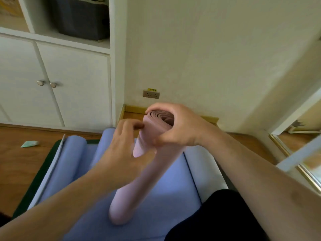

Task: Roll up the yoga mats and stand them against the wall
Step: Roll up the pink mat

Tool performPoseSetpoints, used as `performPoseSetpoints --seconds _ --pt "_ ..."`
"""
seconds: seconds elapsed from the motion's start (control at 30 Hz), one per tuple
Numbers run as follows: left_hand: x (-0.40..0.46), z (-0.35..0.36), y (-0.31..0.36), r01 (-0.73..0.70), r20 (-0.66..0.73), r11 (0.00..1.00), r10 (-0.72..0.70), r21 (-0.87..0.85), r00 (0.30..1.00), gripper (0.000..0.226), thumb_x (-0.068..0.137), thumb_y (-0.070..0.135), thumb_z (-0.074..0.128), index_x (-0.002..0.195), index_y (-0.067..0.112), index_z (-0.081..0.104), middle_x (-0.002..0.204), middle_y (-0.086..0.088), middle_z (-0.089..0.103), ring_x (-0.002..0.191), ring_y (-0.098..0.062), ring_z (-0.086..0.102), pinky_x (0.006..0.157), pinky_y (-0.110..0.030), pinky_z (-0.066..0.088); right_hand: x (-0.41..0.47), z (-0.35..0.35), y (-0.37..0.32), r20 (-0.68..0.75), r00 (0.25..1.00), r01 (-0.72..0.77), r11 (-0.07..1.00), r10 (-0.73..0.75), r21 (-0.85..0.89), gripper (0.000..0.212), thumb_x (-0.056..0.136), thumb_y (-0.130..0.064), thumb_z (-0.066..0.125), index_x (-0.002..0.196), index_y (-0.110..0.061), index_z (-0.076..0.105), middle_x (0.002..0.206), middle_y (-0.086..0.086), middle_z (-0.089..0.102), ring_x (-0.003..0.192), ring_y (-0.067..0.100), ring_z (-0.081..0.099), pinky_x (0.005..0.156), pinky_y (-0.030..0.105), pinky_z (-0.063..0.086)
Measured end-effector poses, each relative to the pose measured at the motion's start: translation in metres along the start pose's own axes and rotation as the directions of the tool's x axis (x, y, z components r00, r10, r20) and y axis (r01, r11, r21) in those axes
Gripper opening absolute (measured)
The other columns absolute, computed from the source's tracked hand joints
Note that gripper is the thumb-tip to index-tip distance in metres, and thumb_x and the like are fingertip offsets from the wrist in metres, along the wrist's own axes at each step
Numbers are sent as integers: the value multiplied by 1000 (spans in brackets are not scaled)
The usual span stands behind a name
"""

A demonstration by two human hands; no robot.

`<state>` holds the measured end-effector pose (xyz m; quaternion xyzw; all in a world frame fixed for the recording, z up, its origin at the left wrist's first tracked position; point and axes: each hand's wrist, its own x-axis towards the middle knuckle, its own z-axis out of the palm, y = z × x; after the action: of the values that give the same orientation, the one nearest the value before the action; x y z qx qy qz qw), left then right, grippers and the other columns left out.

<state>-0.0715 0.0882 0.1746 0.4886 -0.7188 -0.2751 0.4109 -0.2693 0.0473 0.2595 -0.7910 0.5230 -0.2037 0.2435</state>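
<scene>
While the rolled pink yoga mat (129, 192) stands tilted on the blue mat (166, 180), its spiral top sits inside the right hand (175, 126), which clasps it. Left hand (125, 148), fingers loose, touches the roll's side just below.

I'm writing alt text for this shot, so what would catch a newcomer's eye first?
First, the rolled pink yoga mat standing on end in the centre, its spiral top gripped by the right hand while the left hand touches its side. Beneath it lies a blue mat, curled at both sides. Behind are white cabinet doors at left and a wall socket.
</scene>
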Motion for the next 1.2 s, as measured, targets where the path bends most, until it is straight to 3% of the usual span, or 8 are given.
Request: performPoseSetpoints --seconds 0.13,0.2,0.37,0.6,0.87,0.93,1.07,1.2 --pt "11 52 46 -187 221 971 152 148 963 138 63 63 86 162 22 -2 163 15 6 153 -10 13 122 -26 27 -31 -37 29 -200 973 -85 986 112 142 62 67 -25 98 120 -38 69 111 -18 73 102 0 69 96 33 57" --pt "31 79 73 -159 187 972 126 176 974 148 54 65 93 162 26 -2 163 8 15 153 -16 21 123 -38 32 -50 -50 46 -266 944 -129 962 193 239 59 69 -28 97 119 -39 67 110 -18 71 99 0 68 91 29 56" --pt "70 154 119 -281 343 921 180 270 922 138 43 65 95 153 28 21 140 10 47 127 -14 51 103 -34 48 -111 -70 120 -305 827 -282 819 472 500 72 74 -39 96 135 -32 58 124 -9 67 106 12 70 90 39 62" --pt "69 284 111 -486 745 830 137 274 653 113 52 70 93 140 38 31 114 19 47 96 -7 56 78 -22 48 -211 -19 247 -219 647 -358 545 730 758 73 74 -38 97 134 -27 58 119 -2 71 105 17 73 92 47 64" --pt "11 439 46 -500 944 847 -10 183 329 123 46 69 96 146 39 31 127 13 54 108 -12 57 91 -35 57 -326 100 366 115 524 -306 60 844 950 60 93 -54 74 145 -31 53 135 -3 63 121 23 65 104 43 58" --pt "1 458 35 -480 951 868 34 124 307 118 41 74 93 140 47 34 125 16 58 108 -15 63 87 -44 62 -356 138 390 134 414 -179 -64 900 982 45 97 -49 70 134 -24 65 128 3 71 116 24 70 102 42 60" --pt "1 479 24 -479 956 876 99 48 277 113 44 70 96 138 49 36 123 19 58 106 -14 64 80 -38 63 -418 203 425 -43 -196 -548 -73 980 834 17 99 -21 65 115 -21 69 114 4 70 93 17 68 77 37 63" --pt "6 485 18 -465 959 885 112 22 259 113 45 68 97 139 50 36 125 21 57 105 -12 63 81 -35 63 -467 232 436 34 -106 -922 -111 994 371 44 93 -12 60 136 -20 58 134 4 54 113 27 60 83 42 61"
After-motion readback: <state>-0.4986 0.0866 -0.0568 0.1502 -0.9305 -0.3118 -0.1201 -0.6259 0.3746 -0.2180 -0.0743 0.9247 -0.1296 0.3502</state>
